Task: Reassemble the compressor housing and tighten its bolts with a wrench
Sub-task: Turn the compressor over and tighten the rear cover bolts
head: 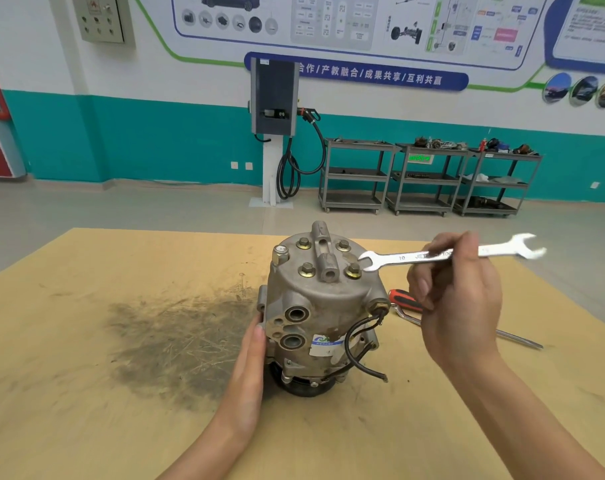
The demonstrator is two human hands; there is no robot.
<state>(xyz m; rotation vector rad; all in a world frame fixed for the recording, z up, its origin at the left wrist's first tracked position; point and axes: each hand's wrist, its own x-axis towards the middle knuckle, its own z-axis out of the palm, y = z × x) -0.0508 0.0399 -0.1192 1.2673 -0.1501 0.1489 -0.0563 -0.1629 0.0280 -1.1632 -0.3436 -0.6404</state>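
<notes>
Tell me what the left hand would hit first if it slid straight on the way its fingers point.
Nothing more to travel: the left hand already lies with straight fingers against the side of the compressor. Pushing further would probably just press on its housing, near the ported flange.

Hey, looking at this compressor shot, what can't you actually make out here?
Head view only:
- Compressor far side and base: hidden by its own body.
- Screwdriver middle: behind the right hand.
- Left hand fingers: behind the housing.
- Wrench brand lettering: covered by fingers.
- Bolt tightness: not visible.
- Wall poster text: too small.
</notes>
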